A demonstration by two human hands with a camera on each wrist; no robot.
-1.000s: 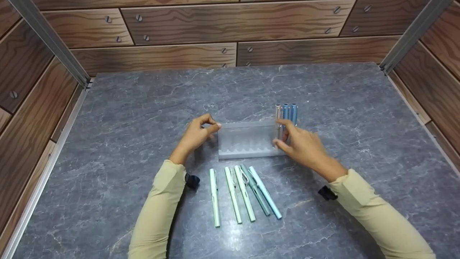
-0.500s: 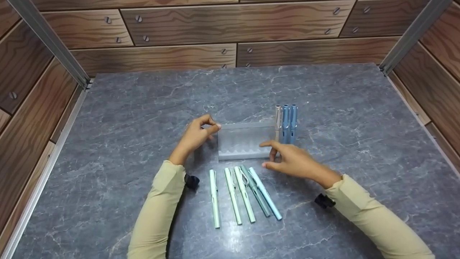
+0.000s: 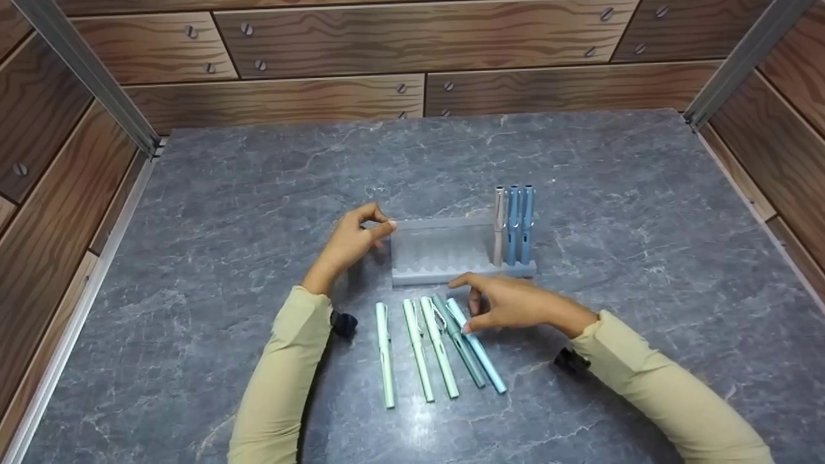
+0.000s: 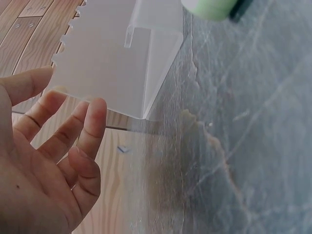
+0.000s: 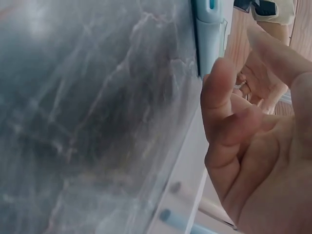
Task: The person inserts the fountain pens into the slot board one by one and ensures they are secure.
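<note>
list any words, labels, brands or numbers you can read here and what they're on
None can be read in any view.
Pens lying on the table: no print visible; any marking is too small to tell.
Pens standing in the clear holder: nothing legible.
Clear holder: plain.
Wood-pattern walls: only grain and screw heads.

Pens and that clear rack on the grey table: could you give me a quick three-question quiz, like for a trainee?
1. How many pens stand upright in the rack?
2. True or false: the left hand holds a pen.
3. The right hand is at which lying pen: A) leftmost mint pen, B) rightmost light blue pen?

Key: 1. Three. 2. False; it touches the rack's left end. 3. B.
</note>
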